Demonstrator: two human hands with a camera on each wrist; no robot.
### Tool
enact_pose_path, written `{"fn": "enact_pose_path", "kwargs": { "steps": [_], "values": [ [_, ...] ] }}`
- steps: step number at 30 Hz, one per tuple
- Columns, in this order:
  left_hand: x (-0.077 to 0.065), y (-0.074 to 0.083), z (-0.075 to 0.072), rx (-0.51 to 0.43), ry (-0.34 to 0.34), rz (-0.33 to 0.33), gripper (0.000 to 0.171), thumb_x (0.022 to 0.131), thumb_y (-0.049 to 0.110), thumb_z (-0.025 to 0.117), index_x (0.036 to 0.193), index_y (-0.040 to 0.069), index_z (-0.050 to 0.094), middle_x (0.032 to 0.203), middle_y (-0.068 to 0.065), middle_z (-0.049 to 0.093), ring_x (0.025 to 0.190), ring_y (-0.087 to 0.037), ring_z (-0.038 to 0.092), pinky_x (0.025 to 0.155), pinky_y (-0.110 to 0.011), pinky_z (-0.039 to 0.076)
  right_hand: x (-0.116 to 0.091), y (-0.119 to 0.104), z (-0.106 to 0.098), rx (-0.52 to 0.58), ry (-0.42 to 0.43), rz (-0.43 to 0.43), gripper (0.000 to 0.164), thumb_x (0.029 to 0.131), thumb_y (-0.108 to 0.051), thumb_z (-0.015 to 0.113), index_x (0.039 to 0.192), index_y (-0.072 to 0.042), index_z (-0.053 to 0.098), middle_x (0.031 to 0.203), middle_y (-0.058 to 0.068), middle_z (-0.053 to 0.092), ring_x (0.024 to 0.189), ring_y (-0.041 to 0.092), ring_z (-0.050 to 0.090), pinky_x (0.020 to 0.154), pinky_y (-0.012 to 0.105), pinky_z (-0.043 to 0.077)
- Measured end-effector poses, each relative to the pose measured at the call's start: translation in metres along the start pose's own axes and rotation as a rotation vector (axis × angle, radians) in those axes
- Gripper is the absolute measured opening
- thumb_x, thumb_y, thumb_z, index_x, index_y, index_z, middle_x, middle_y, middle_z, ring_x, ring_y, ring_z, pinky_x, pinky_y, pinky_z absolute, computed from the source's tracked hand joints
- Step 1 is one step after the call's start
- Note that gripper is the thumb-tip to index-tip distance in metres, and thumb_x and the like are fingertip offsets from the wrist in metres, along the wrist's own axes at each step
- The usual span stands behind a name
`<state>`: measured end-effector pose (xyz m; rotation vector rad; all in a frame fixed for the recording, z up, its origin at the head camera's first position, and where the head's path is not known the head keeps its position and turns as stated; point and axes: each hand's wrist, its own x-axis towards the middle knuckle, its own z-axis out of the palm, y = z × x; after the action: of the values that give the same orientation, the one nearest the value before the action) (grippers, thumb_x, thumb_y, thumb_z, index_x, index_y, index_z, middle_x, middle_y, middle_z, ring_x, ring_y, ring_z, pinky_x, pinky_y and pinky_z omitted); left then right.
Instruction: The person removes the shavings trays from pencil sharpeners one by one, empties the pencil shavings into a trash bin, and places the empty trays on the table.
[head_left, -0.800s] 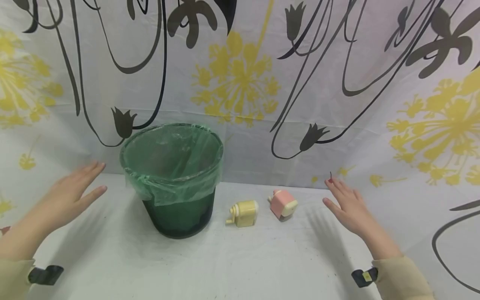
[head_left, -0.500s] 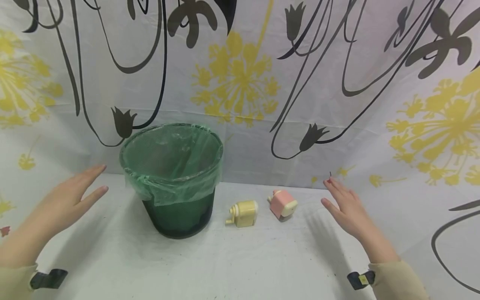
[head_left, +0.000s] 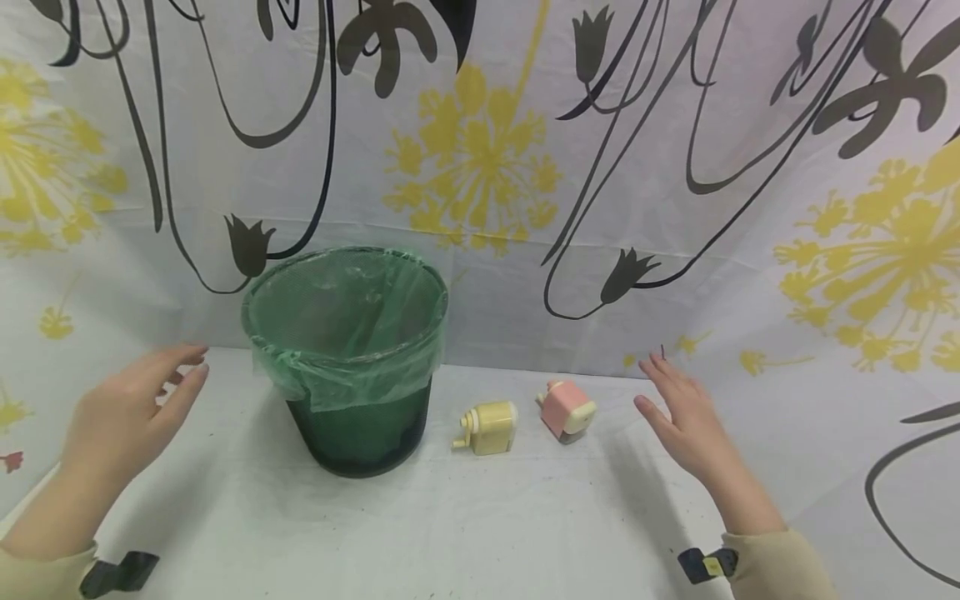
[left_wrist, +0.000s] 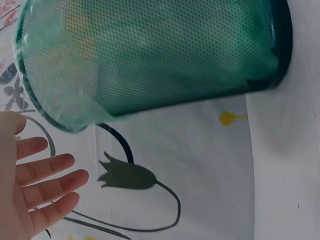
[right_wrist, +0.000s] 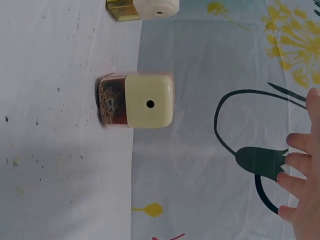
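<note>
My left hand (head_left: 131, 417) hovers left of a green mesh wastebasket (head_left: 360, 437), its fingers relaxed and holding nothing. In the left wrist view the same hand (left_wrist: 42, 185) shows spread fingers beside the basket's rim. A pale green plastic bag (head_left: 337, 375) lines the basket and folds over its rim. To the right of the basket stands a yellow crank pencil sharpener (head_left: 491, 427). Beyond it sits a pink one (head_left: 564, 407), a pencil sharpener whose see-through drawer (right_wrist: 114, 101) holds dark shavings. My right hand (head_left: 690, 421) hangs right of the pink sharpener, fingers extended, touching nothing.
A white cloth-covered table (head_left: 450, 533) lies under everything, with small dark specks scattered on it. Behind it hangs a white curtain (head_left: 495, 325) printed with yellow and grey flowers. Black wrist straps (head_left: 120, 575) are at both sleeves.
My left hand's fingers have bent a little more, and its forearm has shifted to the right. The right hand has drifted slightly left. Basket and sharpeners stay where they were.
</note>
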<state>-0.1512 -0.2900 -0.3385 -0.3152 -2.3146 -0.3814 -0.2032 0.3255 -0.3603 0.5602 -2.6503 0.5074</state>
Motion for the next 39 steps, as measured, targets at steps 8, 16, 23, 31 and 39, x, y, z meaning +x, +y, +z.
{"fn": "enact_pose_path", "kwargs": {
  "steps": [8,16,23,31,39],
  "values": [
    [0.000,0.021,0.006,-0.055,0.260,0.177,0.047,0.096,0.039,0.044,0.089,0.000,0.070,0.070,-0.012,0.067,0.044,-0.022,0.053,0.039,-0.028,0.038,-0.001,-0.010,0.010,0.048,0.063,-0.040,0.052,0.098,-0.022,0.054,0.143,0.001,0.040,0.149,0.022,0.033,0.130,0.049,0.031,0.105,0.062,0.019],
    [0.002,0.052,0.009,-0.118,0.387,0.249,0.053,0.097,0.038,0.043,0.073,0.000,0.069,0.058,-0.005,0.061,0.041,-0.013,0.044,0.039,-0.022,0.035,0.001,-0.018,0.021,0.102,0.124,-0.058,0.052,0.097,-0.019,0.057,0.143,-0.001,0.042,0.148,0.020,0.036,0.132,0.043,0.033,0.105,0.059,0.022],
    [0.005,0.078,0.014,-0.226,0.396,0.345,0.049,0.098,0.035,0.046,0.073,0.001,0.070,0.058,0.000,0.060,0.044,-0.009,0.047,0.041,-0.021,0.038,0.002,-0.030,0.027,0.143,0.113,-0.003,0.054,0.096,-0.022,0.059,0.145,-0.008,0.041,0.146,0.017,0.039,0.131,0.042,0.036,0.099,0.061,0.030],
    [0.006,0.107,0.024,-0.369,0.342,0.443,0.043,0.099,0.030,0.049,0.079,-0.001,0.071,0.067,-0.004,0.067,0.050,-0.011,0.058,0.045,-0.020,0.047,0.003,-0.041,0.036,0.188,0.103,0.038,0.054,0.096,-0.023,0.059,0.145,-0.008,0.041,0.144,0.015,0.043,0.130,0.039,0.039,0.101,0.058,0.032],
    [0.006,0.126,0.044,-0.493,0.244,0.482,0.035,0.099,0.029,0.050,0.092,0.002,0.072,0.082,-0.005,0.071,0.064,-0.014,0.066,0.053,-0.019,0.050,0.006,-0.050,0.048,0.271,0.125,0.048,0.050,0.096,-0.019,0.060,0.141,-0.006,0.045,0.133,0.020,0.053,0.119,0.039,0.050,0.094,0.056,0.040]
  ]
}}
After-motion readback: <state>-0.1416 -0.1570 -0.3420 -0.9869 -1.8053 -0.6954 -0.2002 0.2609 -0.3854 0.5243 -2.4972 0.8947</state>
